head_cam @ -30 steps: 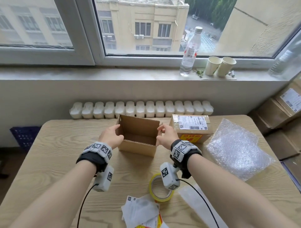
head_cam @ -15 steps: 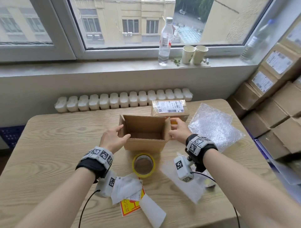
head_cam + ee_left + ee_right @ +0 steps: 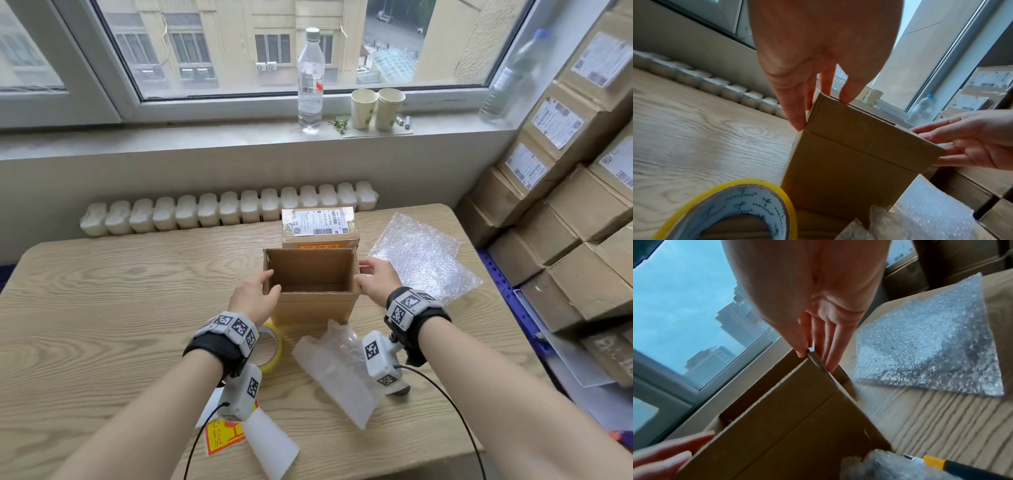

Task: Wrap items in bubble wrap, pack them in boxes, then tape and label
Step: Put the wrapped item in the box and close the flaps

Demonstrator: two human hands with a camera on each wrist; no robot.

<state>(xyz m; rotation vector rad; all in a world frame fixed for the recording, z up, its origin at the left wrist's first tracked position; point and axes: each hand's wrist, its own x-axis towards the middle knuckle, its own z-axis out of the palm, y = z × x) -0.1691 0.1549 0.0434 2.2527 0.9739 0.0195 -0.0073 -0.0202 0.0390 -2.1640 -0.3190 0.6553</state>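
Open box (image 3: 313, 289) stands upright mid-bench (image 3: 102, 291), mouth up; inside looks empty. We steady it from both sides, probably to square it for loading. Left hand (image 3: 255, 297) at the box's 9 o'clock flap: fingers (image 3: 795, 113) nearly straight, thumb outside, lightly pinching the edge. Right hand (image 3: 376, 281) at 3 o'clock: thumb inside, fingers (image 3: 830, 352) straight outside, pinching that flap. Both wrists low, forearms converging.

Wrapped item (image 3: 337, 370) lies at 6 o'clock, just beside the box. Tape roll (image 3: 270, 346) at 7. Spare bubble wrap (image 3: 424, 258) at 3. Sealed, labelled parcel (image 3: 320, 228) behind, at 12.
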